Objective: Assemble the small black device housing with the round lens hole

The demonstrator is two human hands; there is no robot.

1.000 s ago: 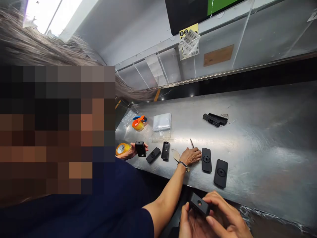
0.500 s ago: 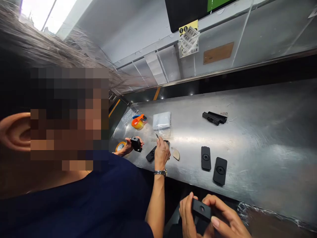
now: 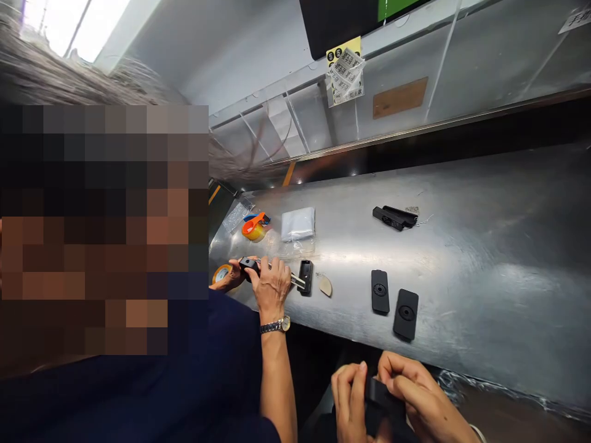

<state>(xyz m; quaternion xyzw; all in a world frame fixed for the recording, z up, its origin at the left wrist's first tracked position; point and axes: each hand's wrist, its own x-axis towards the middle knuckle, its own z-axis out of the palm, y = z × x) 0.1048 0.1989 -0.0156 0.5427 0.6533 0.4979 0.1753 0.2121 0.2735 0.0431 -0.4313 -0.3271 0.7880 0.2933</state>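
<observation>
Both hands, left hand [image 3: 349, 400] and right hand [image 3: 415, 394], are gripping a black part [image 3: 379, 394] in their fingers below the counter [image 3: 484, 258], seemingly fitting it; next probably needing firm pressing.

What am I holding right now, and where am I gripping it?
A small black plastic block, gripped at its two ends: left hand on the left end, right hand on the right end and top.

left hand [image 3: 349, 397], right hand [image 3: 415, 394], fingers curled, pressed together
</observation>
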